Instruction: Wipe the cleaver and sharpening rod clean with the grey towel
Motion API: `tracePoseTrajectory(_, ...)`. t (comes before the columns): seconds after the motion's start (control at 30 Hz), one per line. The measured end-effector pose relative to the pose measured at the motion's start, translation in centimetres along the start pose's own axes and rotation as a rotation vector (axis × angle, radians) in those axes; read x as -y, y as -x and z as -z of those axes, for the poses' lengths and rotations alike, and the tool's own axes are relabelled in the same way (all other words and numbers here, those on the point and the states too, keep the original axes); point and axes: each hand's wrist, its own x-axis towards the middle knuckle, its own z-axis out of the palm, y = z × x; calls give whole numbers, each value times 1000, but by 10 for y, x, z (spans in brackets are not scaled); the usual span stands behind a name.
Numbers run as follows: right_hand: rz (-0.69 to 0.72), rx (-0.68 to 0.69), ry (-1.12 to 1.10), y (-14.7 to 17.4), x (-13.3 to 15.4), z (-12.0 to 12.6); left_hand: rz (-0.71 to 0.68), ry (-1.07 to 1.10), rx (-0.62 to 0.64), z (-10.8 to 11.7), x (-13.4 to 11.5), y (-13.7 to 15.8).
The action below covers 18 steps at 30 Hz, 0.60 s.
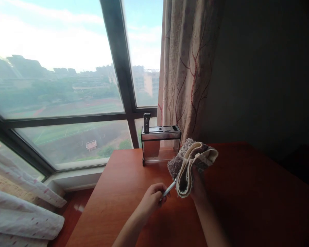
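Observation:
My left hand [154,197] is closed around a slim, silvery-white utensil [169,189], whose far end runs into or behind a cloth, so its kind is not clear. The folded grey-brown, shaggy cloth [179,163] has a cream border that loops toward me. My right hand [196,183] grips this cloth from below and behind, its fingers mostly hidden by the folds and shadow. Both hands are above the table, with the utensil and cloth meeting between them. Just beyond stands a clear-sided knife block [161,135] with a slotted top and one dark handle [146,122] sticking up.
The reddish-brown wooden table [113,195] stretches beneath the hands. Behind it are large windows [67,85] and a patterned curtain [185,68]. More light curtain [23,216] hangs at lower left, beside the table. The right side is very dark.

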Motion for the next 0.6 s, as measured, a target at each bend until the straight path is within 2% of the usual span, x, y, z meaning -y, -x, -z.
tracePoseTrajectory(0.13,8,-39,-10,-3,1,-3,-149,-98,-61,-1,-2,3)
tracePoseTrajectory(0.27,40,-73,9,-4,0,-2,-427,-403,-230,-2,1,3)
tracePoseTrajectory(0.33,46,-86,16,-6,-1,0,-494,-520,-303,-1,3,3)
tracePoseTrajectory(0.47,29,-86,21,-10,-6,6,-458,-529,-302,2,6,2)
tracePoseTrajectory(0.6,21,-63,4,-11,-7,9,-319,-318,-200,3,6,0)
